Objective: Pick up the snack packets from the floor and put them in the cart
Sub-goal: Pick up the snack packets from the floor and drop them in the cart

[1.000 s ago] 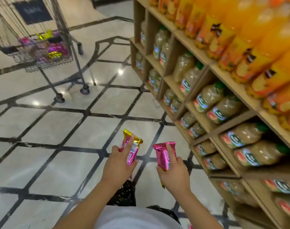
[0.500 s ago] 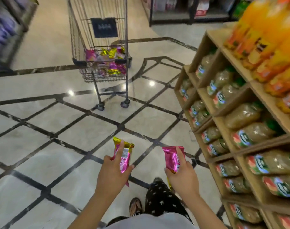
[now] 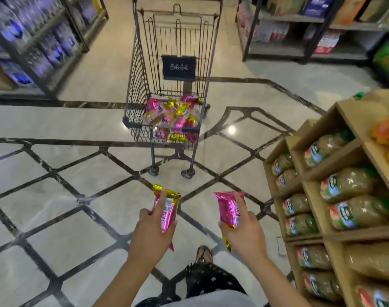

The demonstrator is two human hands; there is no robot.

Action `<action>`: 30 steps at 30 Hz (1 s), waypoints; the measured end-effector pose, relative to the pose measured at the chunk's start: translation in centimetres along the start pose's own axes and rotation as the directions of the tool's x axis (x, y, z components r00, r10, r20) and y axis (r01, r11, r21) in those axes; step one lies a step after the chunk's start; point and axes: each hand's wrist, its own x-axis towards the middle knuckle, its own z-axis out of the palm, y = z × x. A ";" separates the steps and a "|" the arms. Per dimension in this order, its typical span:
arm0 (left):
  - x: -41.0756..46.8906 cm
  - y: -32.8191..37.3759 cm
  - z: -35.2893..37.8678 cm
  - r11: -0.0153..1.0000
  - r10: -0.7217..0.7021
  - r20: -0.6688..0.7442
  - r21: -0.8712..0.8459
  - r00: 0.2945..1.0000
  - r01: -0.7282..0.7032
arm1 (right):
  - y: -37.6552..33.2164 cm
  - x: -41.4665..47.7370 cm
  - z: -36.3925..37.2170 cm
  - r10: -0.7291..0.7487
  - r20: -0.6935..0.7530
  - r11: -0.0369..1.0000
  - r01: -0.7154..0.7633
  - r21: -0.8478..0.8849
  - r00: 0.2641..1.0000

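Two snack packets held, one per hand. Left hand (image 3: 152, 233) grips the left packet (image 3: 167, 209), pink with gold ends; its long axis runs roughly 12 to 6 o'clock, gold end at 12, and a forefinger lies straight up its face with the thumb curled round the side. Right hand (image 3: 244, 233) grips the right packet (image 3: 230, 210), pink, also about 12 to 6, top leaning slightly to 11, gold tip poking out below the palm. Hands level, side by side, apart, forearms coming up from 6 o'clock above the floor (image 3: 56, 218). Cart (image 3: 140, 74) stands at 12 o'clock, well apart from the hands, with a pile of pink-gold packets (image 3: 173, 114) inside, count unclear. Bottle shelf (image 3: 313, 237) at 3 o'clock.
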 end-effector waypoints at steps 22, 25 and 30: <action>38.2 -0.9 -10.8 0.995 -0.024 -0.094 -0.100 0.995 0.015 | -23.6 34.5 2.8 -0.043 -0.051 0.999 0.044 0.032 0.998; 43.4 -1.2 -13.1 0.995 0.041 -0.070 -0.086 0.997 -0.047 | -27.4 37.7 4.2 -0.038 -0.005 0.999 0.038 0.022 0.999; 50.1 -2.2 -14.7 0.998 0.065 0.064 -0.003 0.996 -0.064 | -30.9 42.3 5.3 0.026 -0.013 1.000 -0.026 -0.011 1.000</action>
